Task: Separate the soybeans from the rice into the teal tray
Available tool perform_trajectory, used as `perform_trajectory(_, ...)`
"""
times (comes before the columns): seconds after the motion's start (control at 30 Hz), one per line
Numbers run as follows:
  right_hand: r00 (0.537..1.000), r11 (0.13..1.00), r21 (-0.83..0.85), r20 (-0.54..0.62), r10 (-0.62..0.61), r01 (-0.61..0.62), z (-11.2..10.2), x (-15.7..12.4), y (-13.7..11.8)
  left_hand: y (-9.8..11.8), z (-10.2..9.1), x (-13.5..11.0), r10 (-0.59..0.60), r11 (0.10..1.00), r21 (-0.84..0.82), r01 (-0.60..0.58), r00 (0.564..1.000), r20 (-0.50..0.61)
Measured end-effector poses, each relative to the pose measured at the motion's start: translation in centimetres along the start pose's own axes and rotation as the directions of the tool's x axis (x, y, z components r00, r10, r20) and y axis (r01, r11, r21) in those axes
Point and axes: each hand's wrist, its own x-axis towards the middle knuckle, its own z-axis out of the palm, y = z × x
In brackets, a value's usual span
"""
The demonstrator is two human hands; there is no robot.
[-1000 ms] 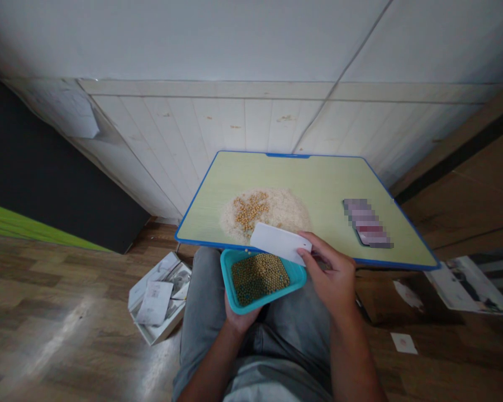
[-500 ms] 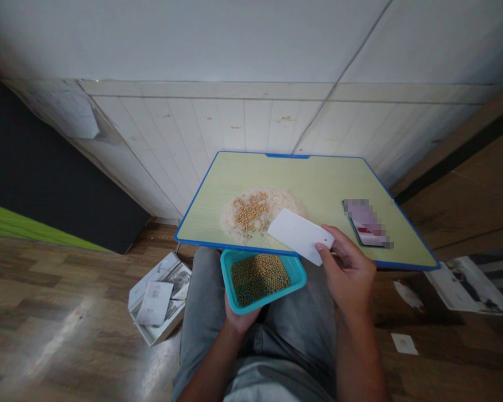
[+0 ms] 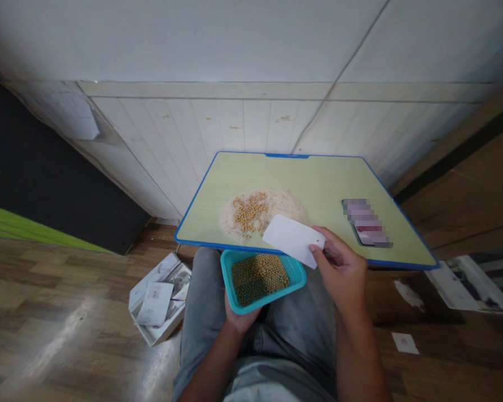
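Observation:
My left hand [image 3: 242, 318] grips a teal plastic tub [image 3: 295, 274] from below, above my lap and just under the table's front edge. Many small golden beads [image 3: 262, 273] fill its lower part. Pinched between the thumb and fingers of my right hand [image 3: 339, 259] is a flat white card [image 3: 291, 237] with a small hole near the held end. The card slants over the table's front edge, its far end close to a pile of pale rice-like grains [image 3: 287, 202]. More golden beads [image 3: 249, 211] lie spread on the left part of that pile.
The small folding table [image 3: 322, 178] has a pale green top and blue rim. A phone [image 3: 366, 223], partly blurred out, lies on its right side. An open white box [image 3: 161, 301] with papers stands on the floor at left. A panelled wall [image 3: 193, 123] rises behind the table.
My right hand has moved the white card slightly left and towards me. My left hand and the tub have stayed in place, and the pile looks the same.

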Motion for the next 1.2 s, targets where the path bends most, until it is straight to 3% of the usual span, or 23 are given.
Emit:
perform_trajectory(0.13,0.996,1.0,0.001,-0.082,0.025,-0.025,-0.2,0.3,0.2,0.0,-0.1,-0.2,0.012,1.0,0.005,-0.012,0.999,0.047)
perform_trajectory(0.5,0.971,0.999,0.003,-0.238,0.034,-0.034,0.6,0.7,-0.1,0.1,-0.1,0.3,-0.003,1.0,0.012,0.003,1.0,0.002)
perform_trajectory(0.8,0.984,0.999,-0.043,-0.175,-0.036,0.029,1.0,1.3,0.1,0.0,0.0,0.3,0.028,0.997,0.064,-0.031,0.998,0.053)
perform_trajectory(1.03,0.985,0.999,-0.035,-0.173,0.005,-0.011,1.0,1.1,0.1,0.0,-0.1,0.3,-0.024,0.997,-0.071,0.021,0.999,-0.044)
perform_trajectory(1.2,0.989,0.999,-0.034,-0.147,0.006,-0.011,1.5,1.4,0.1,0.0,0.0,-0.2,-0.034,0.999,-0.043,0.033,0.999,-0.029)
